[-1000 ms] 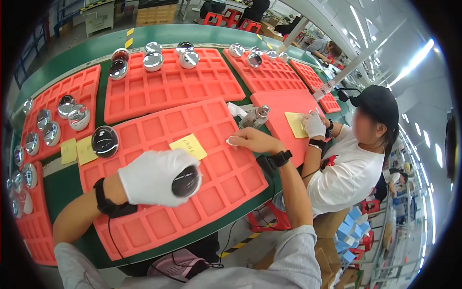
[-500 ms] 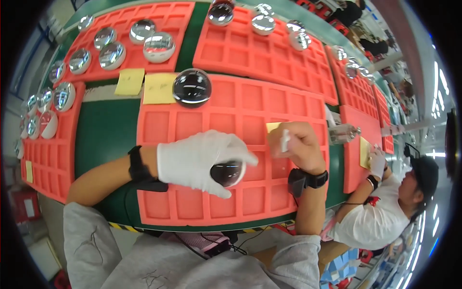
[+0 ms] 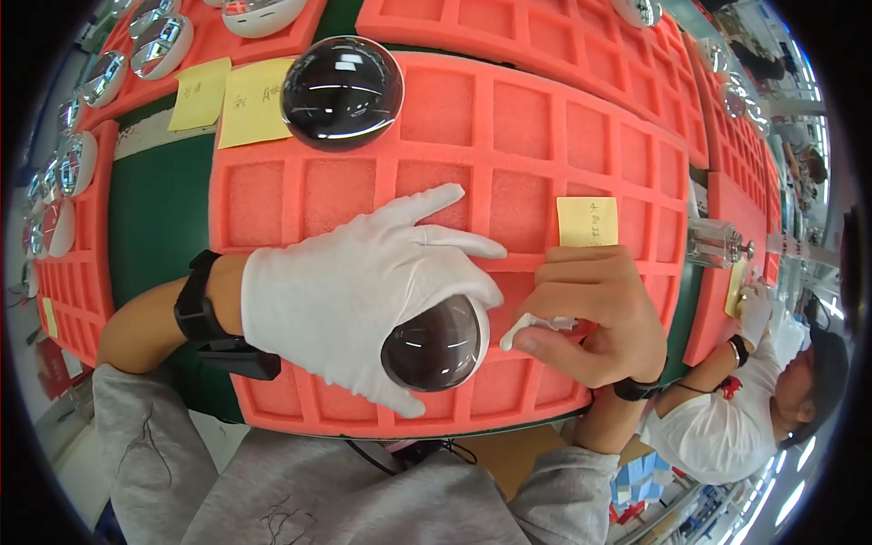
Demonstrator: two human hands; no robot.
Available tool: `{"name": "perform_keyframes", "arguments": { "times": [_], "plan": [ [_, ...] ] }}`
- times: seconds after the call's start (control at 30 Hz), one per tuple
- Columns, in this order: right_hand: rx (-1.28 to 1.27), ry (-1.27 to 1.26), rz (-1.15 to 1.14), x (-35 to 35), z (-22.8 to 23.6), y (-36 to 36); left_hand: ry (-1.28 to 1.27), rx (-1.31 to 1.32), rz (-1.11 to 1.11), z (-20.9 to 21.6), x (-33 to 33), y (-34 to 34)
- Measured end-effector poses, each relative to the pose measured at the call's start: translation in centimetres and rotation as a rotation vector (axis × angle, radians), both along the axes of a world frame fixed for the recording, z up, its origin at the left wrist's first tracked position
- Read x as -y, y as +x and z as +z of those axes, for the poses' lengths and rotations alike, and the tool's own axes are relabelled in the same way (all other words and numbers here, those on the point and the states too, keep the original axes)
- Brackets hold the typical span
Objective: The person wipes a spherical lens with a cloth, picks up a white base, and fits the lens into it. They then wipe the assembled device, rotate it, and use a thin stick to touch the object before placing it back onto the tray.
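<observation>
My left hand (image 3: 350, 286), in a white glove, is wrapped round the side of a glossy dark dome (image 3: 432, 345) with a pale rim. Its thumb lies along the lower edge, while the upper fingers stretch out past it. Just right of the dome, my bare right hand (image 3: 599, 313) pinches a small crumpled white wipe (image 3: 534, 329) that does not touch the dome. Both hands are over a red foam tray (image 3: 222, 232) with square pockets. A second, larger-looking dark dome (image 3: 342, 94) rests at the tray's far left corner, against a yellow note (image 3: 247, 113).
Another yellow note (image 3: 586, 221) lies beyond my right hand. A clear bottle with a metal top (image 3: 713, 242) stands at the tray's right edge. Mirror-like domes (image 3: 162, 45) sit on foam trays at the far left. A co-worker (image 3: 718, 413) in white sits at the right.
The view has come closer to the tray. My right hand has turned and lowered, bringing the wipe nearer the dome. My left fingers have spread further while still holding the dome.
</observation>
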State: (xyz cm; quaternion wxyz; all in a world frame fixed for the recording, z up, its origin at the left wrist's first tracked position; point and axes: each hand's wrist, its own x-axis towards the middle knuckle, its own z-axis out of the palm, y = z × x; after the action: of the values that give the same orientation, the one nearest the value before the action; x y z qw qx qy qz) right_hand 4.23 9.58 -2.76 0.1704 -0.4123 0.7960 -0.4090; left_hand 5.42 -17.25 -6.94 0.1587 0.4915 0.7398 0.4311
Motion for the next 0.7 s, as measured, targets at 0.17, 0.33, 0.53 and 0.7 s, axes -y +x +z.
{"name": "perform_keyframes", "arguments": {
  "times": [0.17,0.33,0.53,0.7],
  "plan": [
    [0.038,0.009,0.047,0.2,-0.7,0.5,0.034,0.023,0.007,-0.2,-0.1,0.3],
    [0.066,-0.041,0.055,0.3,-1.1,0.5,0.027,0.046,-0.007,-0.2,-0.3,-0.1],
    [0.095,-0.062,0.036,0.3,-1.3,0.6,0.026,0.041,0.014,-0.2,-0.4,-0.2],
    [0.091,-0.069,0.012,-0.1,-1.7,0.5,0.05,-0.217,0.002,-1.4,-0.4,-0.2]
  ]
}}
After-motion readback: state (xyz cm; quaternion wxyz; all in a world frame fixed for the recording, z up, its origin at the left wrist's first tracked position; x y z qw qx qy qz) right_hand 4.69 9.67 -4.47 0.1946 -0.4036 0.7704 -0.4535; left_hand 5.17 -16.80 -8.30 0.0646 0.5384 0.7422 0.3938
